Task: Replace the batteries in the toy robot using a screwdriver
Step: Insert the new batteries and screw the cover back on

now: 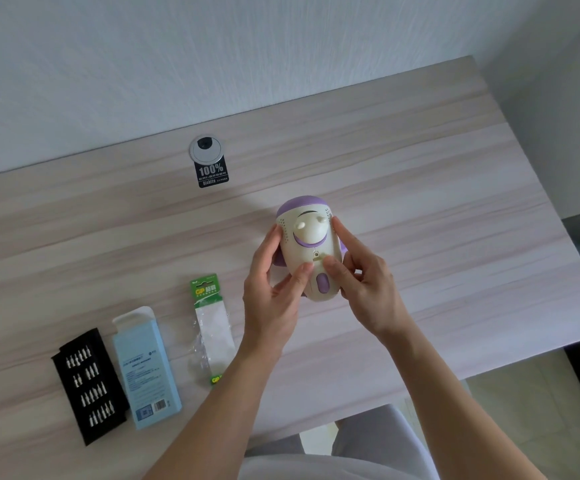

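Note:
A cream and purple toy robot (307,237) is held above the wooden table (420,202), its underside turned up toward me. My left hand (271,289) grips its left side and my right hand (361,275) grips its right side. Both thumbs press on the battery cover near a small screw hole (316,253). A green battery pack (210,320), its clear blister looking empty, lies left of my left forearm. A black tray of screwdriver bits (89,384) lies at the front left. No screwdriver handle is visible.
A light blue box (144,368) lies between the bit tray and the battery pack. A round grey cable grommet (206,148) with a black sticker (213,174) below it sits near the wall. The table's right edge drops to the floor.

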`<state>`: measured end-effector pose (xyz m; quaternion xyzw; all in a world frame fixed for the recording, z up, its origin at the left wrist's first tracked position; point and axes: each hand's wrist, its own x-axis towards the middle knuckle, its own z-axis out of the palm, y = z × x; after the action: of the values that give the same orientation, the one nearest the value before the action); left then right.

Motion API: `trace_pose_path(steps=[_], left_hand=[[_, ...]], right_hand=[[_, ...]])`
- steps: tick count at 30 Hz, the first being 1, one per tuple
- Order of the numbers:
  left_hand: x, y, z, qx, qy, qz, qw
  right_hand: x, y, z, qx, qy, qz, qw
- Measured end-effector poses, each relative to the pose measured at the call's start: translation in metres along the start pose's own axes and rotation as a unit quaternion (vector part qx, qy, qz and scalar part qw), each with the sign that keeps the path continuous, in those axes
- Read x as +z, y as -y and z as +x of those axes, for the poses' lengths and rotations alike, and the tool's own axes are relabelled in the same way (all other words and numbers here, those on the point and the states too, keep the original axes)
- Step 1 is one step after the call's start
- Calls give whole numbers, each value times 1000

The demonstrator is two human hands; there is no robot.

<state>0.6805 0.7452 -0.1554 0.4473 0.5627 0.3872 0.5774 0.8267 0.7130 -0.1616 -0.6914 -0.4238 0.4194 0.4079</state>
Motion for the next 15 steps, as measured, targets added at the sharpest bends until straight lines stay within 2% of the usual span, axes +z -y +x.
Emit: trace_pose_path(steps=[7,15], left_hand=[[9,-2,0,-12,-32,-18,999],[5,-14,-2,-4,-13,54,998]], right_hand=[[-10,-1,10,0,34,-17,999],[-23,19,8,-3,46,-89,995]])
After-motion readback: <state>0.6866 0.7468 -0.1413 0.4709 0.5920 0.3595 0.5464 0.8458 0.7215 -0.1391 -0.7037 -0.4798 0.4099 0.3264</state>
